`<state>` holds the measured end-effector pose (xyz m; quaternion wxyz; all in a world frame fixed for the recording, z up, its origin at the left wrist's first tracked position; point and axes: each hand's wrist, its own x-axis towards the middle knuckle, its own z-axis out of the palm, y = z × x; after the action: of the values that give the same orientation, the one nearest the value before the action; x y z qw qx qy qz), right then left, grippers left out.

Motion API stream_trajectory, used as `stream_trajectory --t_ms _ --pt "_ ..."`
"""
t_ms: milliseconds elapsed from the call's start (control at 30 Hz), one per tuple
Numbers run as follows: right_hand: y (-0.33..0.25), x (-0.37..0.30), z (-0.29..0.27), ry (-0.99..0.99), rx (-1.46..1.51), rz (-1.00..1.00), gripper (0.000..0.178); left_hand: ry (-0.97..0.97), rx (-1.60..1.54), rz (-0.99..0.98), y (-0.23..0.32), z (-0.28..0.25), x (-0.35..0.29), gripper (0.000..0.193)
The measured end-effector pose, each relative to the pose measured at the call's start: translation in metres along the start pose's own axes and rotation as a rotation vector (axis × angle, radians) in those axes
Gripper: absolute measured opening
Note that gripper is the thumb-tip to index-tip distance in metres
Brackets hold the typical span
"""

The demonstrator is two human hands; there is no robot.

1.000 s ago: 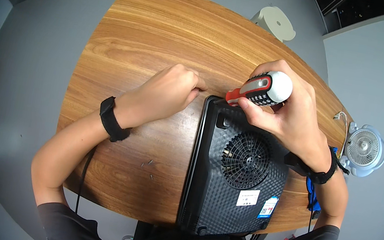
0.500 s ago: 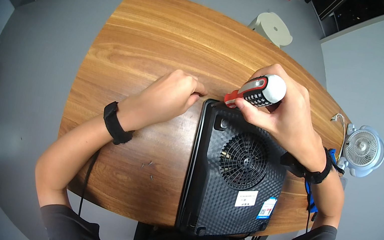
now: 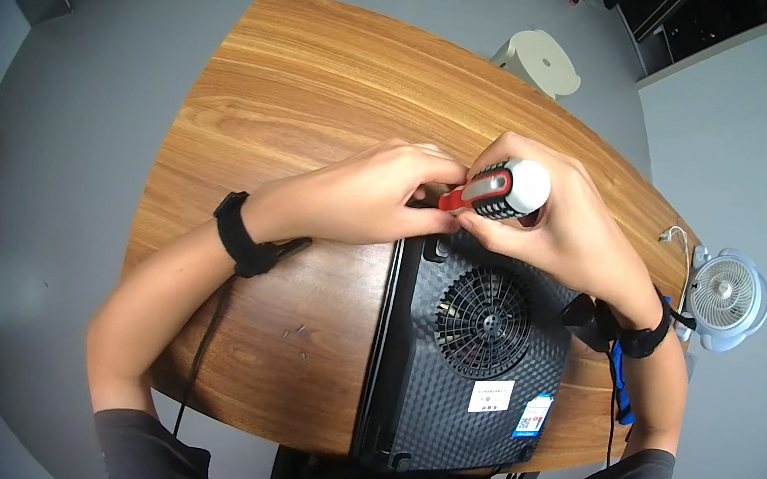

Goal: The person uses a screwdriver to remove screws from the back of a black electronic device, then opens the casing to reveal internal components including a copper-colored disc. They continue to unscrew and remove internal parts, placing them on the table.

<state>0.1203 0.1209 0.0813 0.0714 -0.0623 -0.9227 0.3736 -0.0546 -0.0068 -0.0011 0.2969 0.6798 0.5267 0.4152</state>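
Right fingers (image 3: pixel 505 241) clasping screwdriver (image 3: pixel 501 192), left fingers (image 3: pixel 427 222) beside it, grip unclear, two labels (image 3: pixel 491 397) on black cooler (image 3: pixel 443 427)

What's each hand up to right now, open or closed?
Left hand: at the screwdriver; whether it grips anything can't be told.
Right hand: closed, holding the screwdriver.

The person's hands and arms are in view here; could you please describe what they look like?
The left hand and right hand are bare, without gloves. Black straps circle both wrists, a small black piece jutting from each. A thin black cable shows beside each forearm. The short sleeves are dark grey.
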Motion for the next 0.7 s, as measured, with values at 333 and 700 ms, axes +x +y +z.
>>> stream_trajectory --t_ms 333,700 --pt "-0.016 -0.001 -0.005 0.159 -0.364 -0.079 0.037 0.135 -0.045 -0.131 0.015 0.008 0.011 0.034" --pt "-0.036 -0.003 -0.016 -0.001 -0.472 0.121 0.036 0.142 0.031 -0.006 0.015 0.006 0.010 0.033"
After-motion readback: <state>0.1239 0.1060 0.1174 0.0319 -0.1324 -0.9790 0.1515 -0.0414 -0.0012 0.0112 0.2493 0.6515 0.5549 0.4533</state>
